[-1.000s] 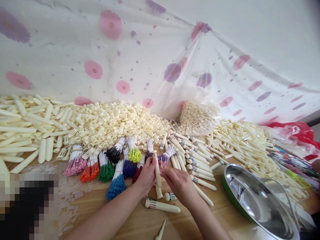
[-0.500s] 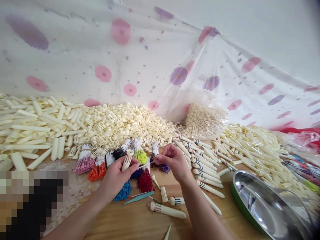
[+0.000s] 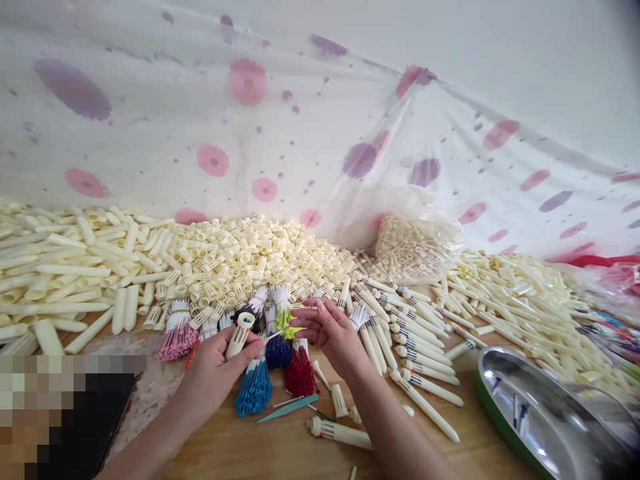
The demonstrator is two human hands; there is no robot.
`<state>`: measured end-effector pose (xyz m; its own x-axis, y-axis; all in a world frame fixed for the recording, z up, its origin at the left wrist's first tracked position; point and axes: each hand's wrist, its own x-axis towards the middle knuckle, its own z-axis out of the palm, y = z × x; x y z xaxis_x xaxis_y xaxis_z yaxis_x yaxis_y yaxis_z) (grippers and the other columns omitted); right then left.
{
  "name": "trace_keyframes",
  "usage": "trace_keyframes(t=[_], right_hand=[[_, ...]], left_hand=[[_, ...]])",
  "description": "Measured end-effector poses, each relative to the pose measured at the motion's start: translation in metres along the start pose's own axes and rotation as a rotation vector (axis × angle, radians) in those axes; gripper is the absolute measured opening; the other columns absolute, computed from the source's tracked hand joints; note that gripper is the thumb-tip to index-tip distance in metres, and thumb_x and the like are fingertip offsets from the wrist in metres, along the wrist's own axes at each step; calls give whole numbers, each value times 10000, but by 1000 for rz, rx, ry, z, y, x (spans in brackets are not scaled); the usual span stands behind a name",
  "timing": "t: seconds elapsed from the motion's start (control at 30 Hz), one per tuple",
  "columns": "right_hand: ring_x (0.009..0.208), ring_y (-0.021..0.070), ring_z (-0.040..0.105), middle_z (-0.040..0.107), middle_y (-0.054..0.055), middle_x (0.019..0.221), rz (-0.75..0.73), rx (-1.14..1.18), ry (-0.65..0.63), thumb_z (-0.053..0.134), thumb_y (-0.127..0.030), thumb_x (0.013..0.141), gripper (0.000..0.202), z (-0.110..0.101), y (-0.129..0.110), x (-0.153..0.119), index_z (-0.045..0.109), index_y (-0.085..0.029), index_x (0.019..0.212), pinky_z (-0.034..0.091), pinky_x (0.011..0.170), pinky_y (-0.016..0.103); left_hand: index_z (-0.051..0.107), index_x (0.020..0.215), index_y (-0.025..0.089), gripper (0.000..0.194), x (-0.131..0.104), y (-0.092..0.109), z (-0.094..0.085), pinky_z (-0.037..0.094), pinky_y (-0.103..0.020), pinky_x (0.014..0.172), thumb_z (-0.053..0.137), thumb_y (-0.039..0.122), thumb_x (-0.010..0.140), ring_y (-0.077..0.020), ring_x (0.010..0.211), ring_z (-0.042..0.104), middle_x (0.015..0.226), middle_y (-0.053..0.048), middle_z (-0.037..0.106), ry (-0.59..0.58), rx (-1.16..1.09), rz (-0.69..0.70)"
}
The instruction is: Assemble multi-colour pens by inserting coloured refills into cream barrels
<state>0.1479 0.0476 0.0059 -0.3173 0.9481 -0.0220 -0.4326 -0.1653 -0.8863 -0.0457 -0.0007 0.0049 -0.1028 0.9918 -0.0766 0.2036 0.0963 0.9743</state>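
My left hand (image 3: 215, 363) is closed around a cream slotted pen part (image 3: 241, 335), its round open end tilted up. A thin white pen refill (image 3: 277, 333) runs from my left thumb tip towards my right hand (image 3: 327, 330). The fingers of my right hand close on its far end, where a bit of purple shows. Beneath and behind the hands lie refill bundles with coloured tips: blue (image 3: 254, 388), dark red (image 3: 300, 373), navy (image 3: 278, 350) and yellow-green (image 3: 285, 320). The yellow-green bundle is partly hidden by my right fingers.
A heap of slotted cream pen parts (image 3: 260, 257) lies behind, with cream tubes (image 3: 75, 260) at left. Assembled pens (image 3: 425, 363) lie in a row at right, near a metal pan (image 3: 540, 427). Teal tweezers (image 3: 287, 408) and a pen (image 3: 343, 433) lie in front.
The view has shifted slightly, so the table appears lower. My right hand has come a little closer to the left, and the slotted pen part has tipped slightly.
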Motion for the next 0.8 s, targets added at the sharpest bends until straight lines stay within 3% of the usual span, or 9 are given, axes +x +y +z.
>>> trace_keyframes(t=[0.17,0.33,0.47,0.57,0.67,0.8], right_hand=[[697,140,688,727,33,817,2,46,-53,744,-330,683,258,9,5,-7,611,-186,852,555,649,248],[581,115,659,718,12,675,-89,92,173,796,-266,605,237,10,8,-3,611,-178,723,548,601,220],[611,114,659,706,-13,654,-296,52,307,793,-266,598,204,0,-9,-1,629,-190,693,549,592,215],[626,114,667,711,-20,668,-486,-26,376,771,-254,629,157,-5,-24,-5,645,-201,707,555,597,222],[609,121,677,718,-22,671,-598,-62,387,759,-234,649,124,-5,-31,-11,652,-208,706,560,572,228],[618,125,686,724,-19,673,-619,-58,301,748,-190,666,95,-1,-28,-16,666,-212,707,564,561,219]], left_hand=[[647,684,189,281,-3,0,3,343,-205,407,688,465,646,-134,455,509,545,15,622,-21,-34,-23],[637,724,198,248,-7,-1,8,422,-230,533,678,438,678,-160,574,550,622,9,623,-96,0,-8],[577,933,228,292,-15,-3,9,426,-232,580,618,447,745,-173,658,551,734,5,616,-278,-35,-16],[520,909,233,249,-19,-1,9,407,-236,606,538,458,805,-168,666,512,722,18,559,-351,68,10],[466,888,241,226,-21,2,9,396,-244,641,475,462,844,-158,668,476,714,41,491,-399,196,47],[427,888,246,218,-22,8,10,381,-236,622,430,463,866,-146,656,454,729,51,456,-433,266,65]])
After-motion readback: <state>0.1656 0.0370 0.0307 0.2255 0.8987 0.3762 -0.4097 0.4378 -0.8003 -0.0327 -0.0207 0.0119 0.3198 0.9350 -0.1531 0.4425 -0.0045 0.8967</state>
